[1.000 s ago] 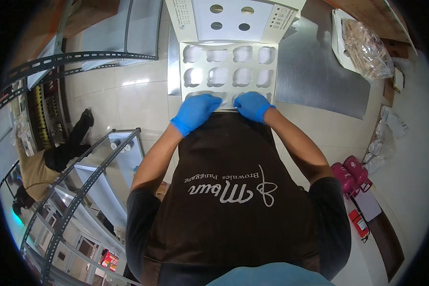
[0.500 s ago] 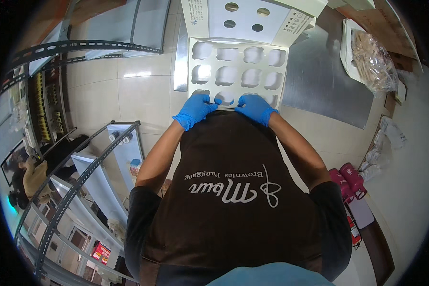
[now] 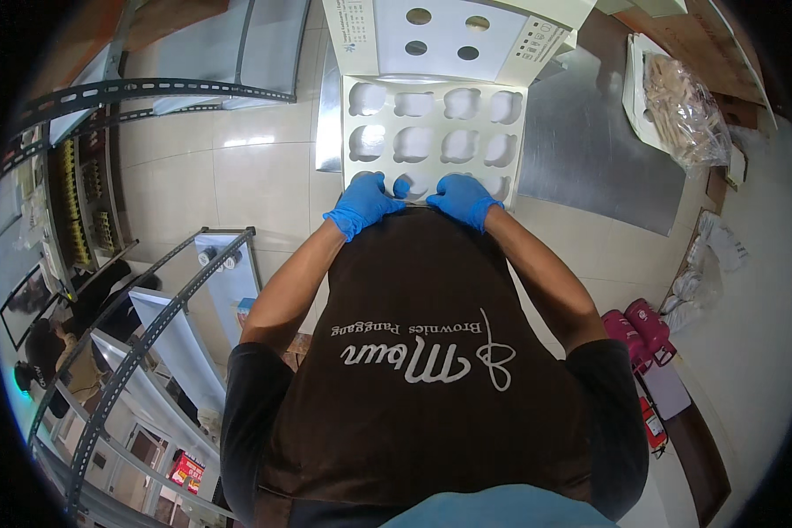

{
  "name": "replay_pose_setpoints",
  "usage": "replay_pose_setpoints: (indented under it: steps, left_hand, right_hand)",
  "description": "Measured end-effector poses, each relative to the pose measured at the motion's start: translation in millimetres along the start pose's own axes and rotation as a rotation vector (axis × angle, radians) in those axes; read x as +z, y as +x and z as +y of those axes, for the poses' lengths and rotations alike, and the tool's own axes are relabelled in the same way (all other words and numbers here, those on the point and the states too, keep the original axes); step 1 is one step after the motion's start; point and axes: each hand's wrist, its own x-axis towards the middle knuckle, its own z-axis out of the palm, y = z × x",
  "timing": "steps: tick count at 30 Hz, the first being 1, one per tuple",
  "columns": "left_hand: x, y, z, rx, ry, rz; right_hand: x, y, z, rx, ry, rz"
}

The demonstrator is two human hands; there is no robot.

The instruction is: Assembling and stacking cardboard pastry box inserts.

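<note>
A cream-white cardboard box (image 3: 512,136) lies with its lid (image 3: 537,40) raised at the far side. Inside it sits an insert tray (image 3: 434,125) with rows of scalloped cut-outs, whose openings show only white beneath. My left hand (image 3: 363,202), in a blue glove, grips the tray's near edge at the left, and one blue fingertip shows within a near-row opening. Also gloved in blue, my right hand (image 3: 464,201) is closed on the same edge farther right. Some fingertips of both hands are hidden under or behind the edge. My brown apron touches the box's near side.
A metal sheet tabletop (image 3: 603,150) extends right of the box. Beyond it lies a clear bag of wooden cutlery (image 3: 682,110) on white card. Metal shelving (image 3: 163,312) stands at the left. Pink cylinders (image 3: 642,330) are at the lower right, and a person (image 3: 44,352) is at the far left.
The view has shifted slightly. Both hands stay at the tray's near edge, with a blue fingertip now showing more plainly inside the near-row opening. The person at far left has moved.
</note>
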Motion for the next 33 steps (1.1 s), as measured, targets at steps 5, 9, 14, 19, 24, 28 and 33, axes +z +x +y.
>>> replay_pose_setpoints:
  steps: [5, 9, 14, 19, 24, 28, 33]
  left_hand:
    - [5.0, 1.9, -1.0, 0.051, 0.167, 0.088]
    - [-7.8, 1.7, 20.9, -0.087, 0.107, -0.017]
    - [7.7, 7.8, 0.5, -0.073, 0.171, 0.062]
    - [8.2, 15.8, -0.7, -0.172, 0.137, -0.04]
    - [-6.4, 3.9, 23.8, -0.303, -0.109, -0.144]
    - [-10.0, -27.9, 6.1, -0.138, -0.586, 0.034]
    - [-78.8, -15.9, -14.5, -0.027, -0.437, 0.309]
  right_hand:
    - [4.3, 2.9, 2.9, -0.018, 0.03, 0.021]
    - [-0.8, 0.3, 1.2, -0.004, 0.042, 0.007]
    - [-3.8, 5.3, -0.5, 0.017, 0.002, -0.053]
    - [-6.1, 6.3, 0.7, 0.029, -0.08, -0.073]
    - [-13.5, 7.1, -1.4, 0.059, -0.114, -0.13]
    - [-11.7, -10.8, 9.6, -0.016, 0.087, -0.004]
    - [-69.8, -62.7, -0.9, 0.095, 0.66, 0.209]
